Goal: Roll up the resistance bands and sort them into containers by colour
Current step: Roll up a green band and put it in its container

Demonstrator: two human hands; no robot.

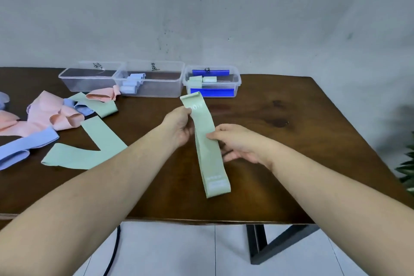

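The green band [205, 141] is held above the table [291, 141], its long axis running away from the person, far end near the right container [235, 84], which already holds 2 green rolls. The left hand [179, 127] pinches its far end; the right hand [235, 143] pinches its middle from the right. Rolling would likely start at the near, free end, closer to the right hand.

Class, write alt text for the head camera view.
Two hands hold a flat green band over a dark wooden table: left hand pinching near its far end, right hand at its middle. Behind stand three clear containers; loose bands lie left.
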